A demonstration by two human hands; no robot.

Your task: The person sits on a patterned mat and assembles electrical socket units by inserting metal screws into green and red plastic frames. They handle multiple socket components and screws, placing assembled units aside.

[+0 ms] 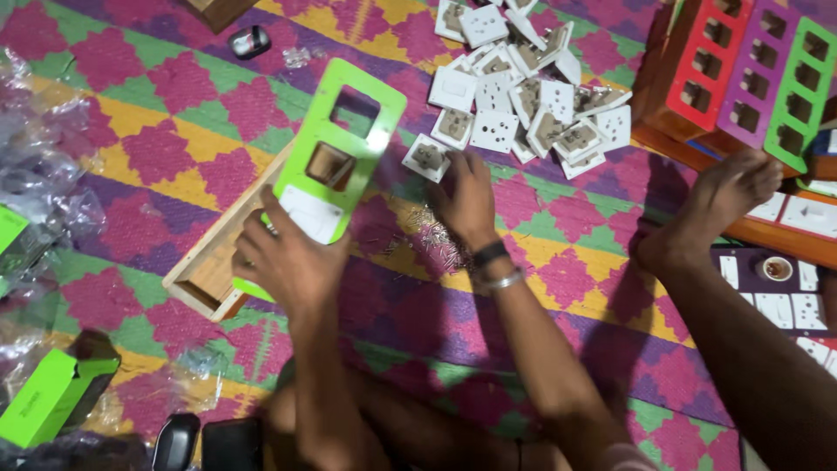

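Here the white socket module (428, 158) lies just beyond the right hand's (465, 201) fingers (446, 171).

left hand (292, 262): raised, fingers curled tight in a grip, wrist bent back | right hand (465, 199): stretched forward, palm down, fingertips pinching | forearms: both extended, angled apart

Flat lime-green box (48, 397) lower left, crumpled clear plastic wrappers (39, 166) along the left edge
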